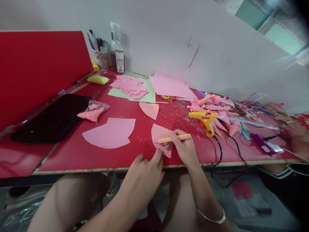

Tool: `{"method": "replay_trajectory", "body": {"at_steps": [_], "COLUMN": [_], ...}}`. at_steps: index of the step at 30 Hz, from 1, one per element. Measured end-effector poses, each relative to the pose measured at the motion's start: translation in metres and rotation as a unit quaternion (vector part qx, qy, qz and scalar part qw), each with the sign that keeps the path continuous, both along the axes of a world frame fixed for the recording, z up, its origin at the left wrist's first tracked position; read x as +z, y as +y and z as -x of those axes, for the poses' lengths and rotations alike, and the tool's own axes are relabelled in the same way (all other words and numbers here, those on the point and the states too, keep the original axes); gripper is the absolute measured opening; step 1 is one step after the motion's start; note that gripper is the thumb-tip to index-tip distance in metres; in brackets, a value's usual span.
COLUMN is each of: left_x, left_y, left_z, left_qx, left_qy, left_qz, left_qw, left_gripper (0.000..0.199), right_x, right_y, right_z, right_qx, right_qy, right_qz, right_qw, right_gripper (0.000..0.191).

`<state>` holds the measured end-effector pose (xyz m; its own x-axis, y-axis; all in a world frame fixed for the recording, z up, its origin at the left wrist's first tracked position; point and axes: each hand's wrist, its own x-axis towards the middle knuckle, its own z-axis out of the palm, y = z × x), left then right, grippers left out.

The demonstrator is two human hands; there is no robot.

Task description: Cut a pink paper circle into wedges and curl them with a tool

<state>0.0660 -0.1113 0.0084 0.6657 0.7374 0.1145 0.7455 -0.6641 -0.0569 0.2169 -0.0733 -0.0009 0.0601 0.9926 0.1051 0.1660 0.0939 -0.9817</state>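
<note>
My right hand point(185, 149) holds an orange marker point(166, 139), its tip over a small pink paper piece point(158, 131) near the table's front edge. The fingers of my left hand point(147, 167) touch the lower edge of this piece; whether they pinch it is hard to make out. Behind it lies another wedge-shaped piece point(150, 109), tinted orange at its right corner. To the left, larger pink fan-shaped sheets point(109, 132) lie flat.
A yellow glue gun point(205, 120) with a black cord lies right, before pink cones point(214, 103). Left are a black tray-like object point(53, 119) and a plastic bag point(93, 111). Cut pink pieces point(130, 86), a bottle point(117, 54) and a pen cup point(100, 59) stand behind. Another person's hand point(296, 130) is far right.
</note>
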Motion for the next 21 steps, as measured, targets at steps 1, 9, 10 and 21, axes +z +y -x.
{"method": "replay_trajectory", "body": {"at_steps": [1,9,10,21], "left_x": [0.001,0.002,0.002,0.002], "left_y": [0.000,0.000,0.000,0.000], "left_z": [0.000,0.000,0.000,0.000], "left_qx": [0.000,0.002,0.001,0.002], "left_qy": [-0.001,0.003,0.004,0.002], "left_qz": [0.002,0.012,0.011,0.021], "left_qw": [1.000,1.000,1.000,1.000], "left_gripper": [0.034,0.035,0.035,0.037], "right_x": [0.000,0.002,0.002,-0.005], "right_y": [0.000,0.001,0.001,0.009], "right_z": [0.000,-0.001,-0.002,-0.037], "right_qx": [0.002,-0.011,-0.017,-0.136], "right_qy": [-0.005,-0.023,-0.024,-0.091], "right_qz": [0.002,0.004,0.003,-0.027], "right_qw": [1.000,1.000,1.000,0.986], "right_gripper": [0.019,0.018,0.018,0.025]}}
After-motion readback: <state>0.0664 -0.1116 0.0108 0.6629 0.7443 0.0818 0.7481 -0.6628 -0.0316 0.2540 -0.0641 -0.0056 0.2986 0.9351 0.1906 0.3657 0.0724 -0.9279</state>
